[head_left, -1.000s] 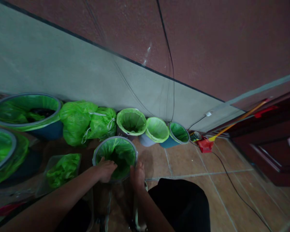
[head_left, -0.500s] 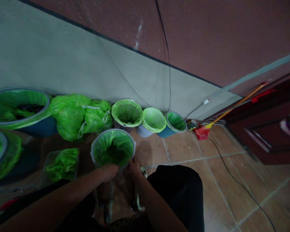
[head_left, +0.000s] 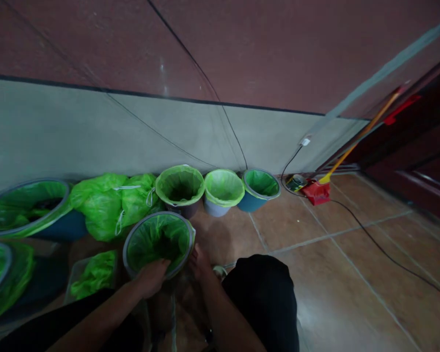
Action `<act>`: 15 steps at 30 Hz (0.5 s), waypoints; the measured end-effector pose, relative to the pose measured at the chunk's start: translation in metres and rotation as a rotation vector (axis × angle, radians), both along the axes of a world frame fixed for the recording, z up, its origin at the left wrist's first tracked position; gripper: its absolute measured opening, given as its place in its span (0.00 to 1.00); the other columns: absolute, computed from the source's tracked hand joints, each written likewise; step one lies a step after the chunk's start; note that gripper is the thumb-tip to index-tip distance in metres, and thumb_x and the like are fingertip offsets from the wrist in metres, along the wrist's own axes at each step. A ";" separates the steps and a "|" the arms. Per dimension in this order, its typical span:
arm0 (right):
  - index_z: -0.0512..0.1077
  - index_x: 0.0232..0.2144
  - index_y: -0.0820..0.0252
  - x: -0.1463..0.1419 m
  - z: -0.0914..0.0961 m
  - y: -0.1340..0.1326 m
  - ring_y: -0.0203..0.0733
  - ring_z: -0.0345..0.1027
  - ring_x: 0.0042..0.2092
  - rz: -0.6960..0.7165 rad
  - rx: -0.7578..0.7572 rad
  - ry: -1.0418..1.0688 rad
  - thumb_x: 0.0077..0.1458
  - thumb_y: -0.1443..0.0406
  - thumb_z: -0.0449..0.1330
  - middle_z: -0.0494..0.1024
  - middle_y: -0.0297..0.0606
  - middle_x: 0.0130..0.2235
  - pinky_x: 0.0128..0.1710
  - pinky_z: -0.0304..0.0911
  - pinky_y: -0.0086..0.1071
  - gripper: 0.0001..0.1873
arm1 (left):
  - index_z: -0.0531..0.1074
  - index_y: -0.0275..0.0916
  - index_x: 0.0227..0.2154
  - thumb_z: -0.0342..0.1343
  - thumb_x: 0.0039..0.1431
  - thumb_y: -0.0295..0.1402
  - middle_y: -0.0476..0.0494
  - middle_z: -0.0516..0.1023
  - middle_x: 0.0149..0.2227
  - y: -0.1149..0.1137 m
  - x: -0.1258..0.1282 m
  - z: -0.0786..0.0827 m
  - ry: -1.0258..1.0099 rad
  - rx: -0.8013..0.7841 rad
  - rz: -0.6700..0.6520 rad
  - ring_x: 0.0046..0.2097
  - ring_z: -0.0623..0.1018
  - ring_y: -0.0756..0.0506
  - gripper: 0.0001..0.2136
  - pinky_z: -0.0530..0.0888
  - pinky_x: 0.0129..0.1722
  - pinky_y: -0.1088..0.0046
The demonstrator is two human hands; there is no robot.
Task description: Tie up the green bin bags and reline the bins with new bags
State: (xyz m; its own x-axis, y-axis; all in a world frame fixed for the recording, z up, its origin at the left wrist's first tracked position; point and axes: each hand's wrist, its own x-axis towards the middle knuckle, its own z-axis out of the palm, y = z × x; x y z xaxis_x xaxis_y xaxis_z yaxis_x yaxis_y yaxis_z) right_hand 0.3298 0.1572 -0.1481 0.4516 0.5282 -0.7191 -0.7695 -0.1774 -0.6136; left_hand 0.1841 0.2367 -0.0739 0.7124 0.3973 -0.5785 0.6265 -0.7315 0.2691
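Between my knees stands a trash bin (head_left: 191, 230) with a grey rim, tilted toward me and lined with a green plastic bag (head_left: 143, 244). My left hand (head_left: 152, 277) is closed over its near rim, with the fingertips on the inside. On the right, my right hand (head_left: 200, 261) holds the bin from outside just below the rim; its fingers are partly hidden. The liner spreads round the inner wall, and the bottom is dark. Against the wall behind it are a dark bin (head_left: 185, 211), a pale bin (head_left: 216, 210) and a blue bin (head_left: 254, 203), all lined in green.
Two tied green bags (head_left: 99, 208) lean by the wall, beside a large blue bin (head_left: 71, 225). A clear box (head_left: 71, 286) of crumpled green bags and another lined bin (head_left: 8, 264) are at left. At right are a red dustpan (head_left: 317, 193), a can (head_left: 296, 182) and a cable (head_left: 370, 234).
My view has turned and tilted. My left hand has gone from the near rim to reach over it, fingers inside. My right hand has moved slightly up along the bin's right side.
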 end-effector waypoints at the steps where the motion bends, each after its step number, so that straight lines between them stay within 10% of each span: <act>1: 0.73 0.33 0.59 0.003 -0.005 0.004 0.37 0.73 0.33 -0.043 0.021 0.050 0.60 0.58 0.56 0.79 0.35 0.31 0.30 0.66 0.27 0.12 | 0.65 0.32 0.63 0.47 0.62 0.28 0.30 0.69 0.64 -0.007 0.009 -0.001 -0.021 0.019 0.058 0.64 0.71 0.38 0.25 0.65 0.65 0.61; 8: 0.73 0.23 0.59 -0.001 -0.035 0.022 0.34 0.65 0.21 -0.150 0.114 0.179 0.48 0.68 0.64 0.72 0.30 0.19 0.24 0.61 0.27 0.04 | 0.66 0.33 0.60 0.39 0.68 0.26 0.33 0.77 0.58 -0.045 0.065 -0.021 -0.057 0.073 0.407 0.58 0.76 0.45 0.21 0.68 0.59 0.71; 15: 0.78 0.25 0.61 -0.011 -0.037 0.025 0.36 0.67 0.21 -0.272 0.105 0.267 0.44 0.71 0.62 0.77 0.33 0.21 0.22 0.61 0.28 0.05 | 0.65 0.28 0.58 0.39 0.65 0.21 0.29 0.77 0.55 -0.045 0.067 -0.021 0.064 0.095 0.252 0.57 0.77 0.44 0.21 0.68 0.58 0.70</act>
State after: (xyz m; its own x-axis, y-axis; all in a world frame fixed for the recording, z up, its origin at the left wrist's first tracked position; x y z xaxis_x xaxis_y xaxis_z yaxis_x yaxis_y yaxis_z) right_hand 0.3187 0.1825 -0.1853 0.3897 0.4923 -0.7783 -0.9146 0.1082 -0.3896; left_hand 0.2514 0.1914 -0.0952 0.5470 0.6124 -0.5707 0.8058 -0.5701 0.1604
